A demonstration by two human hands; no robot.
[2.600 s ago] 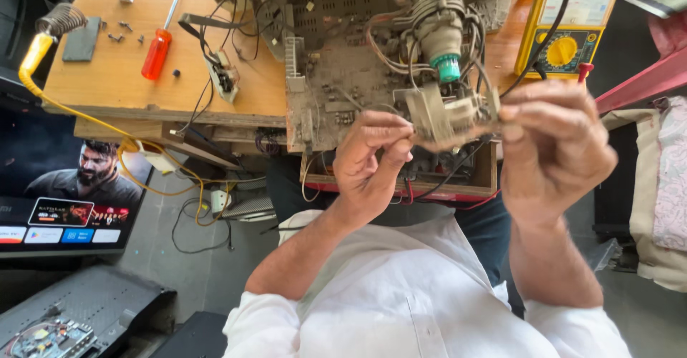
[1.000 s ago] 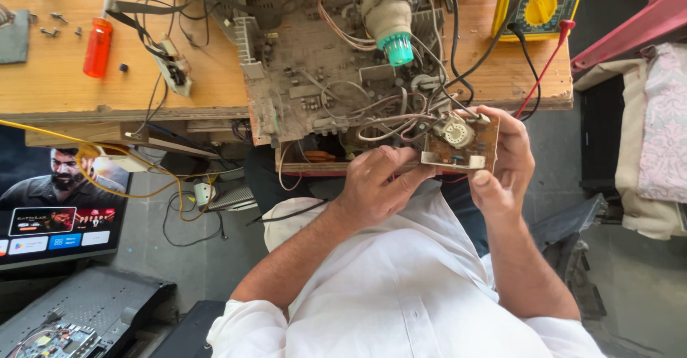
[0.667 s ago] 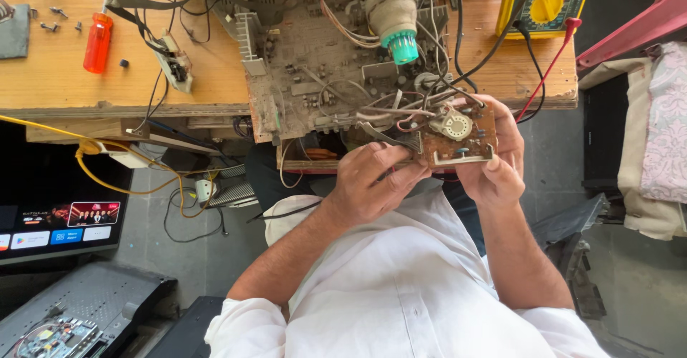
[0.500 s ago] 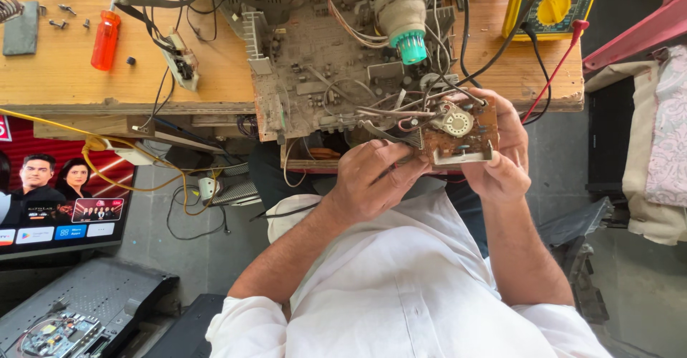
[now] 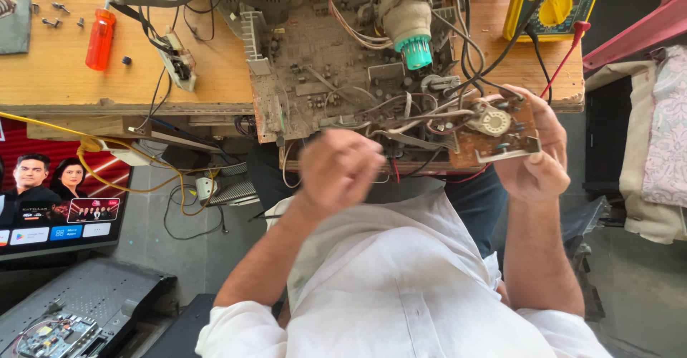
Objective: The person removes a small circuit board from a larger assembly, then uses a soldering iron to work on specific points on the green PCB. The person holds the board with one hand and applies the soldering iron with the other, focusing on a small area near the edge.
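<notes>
At far left, a lit screen point(image 5: 54, 200) is seen below the wooden surface point(image 5: 57, 79), on which an orange-handled screwdriver point(image 5: 100, 37) lies. A dusty main circuit board point(image 5: 329, 71) is perched at the surface's front edge, partly overhanging it. The left hand point(image 5: 336, 168) is loosely curled just below that edge; nothing is seen held in it. The small brown circuit board point(image 5: 494, 132) is gripped in the closed right hand point(image 5: 533, 161), tethered by wires point(image 5: 408, 111) to the main board. If the small board is pulled away, the wires could be strained or torn, or the overhanging board dragged off. Little free room is left above; more is open toward the lap.
</notes>
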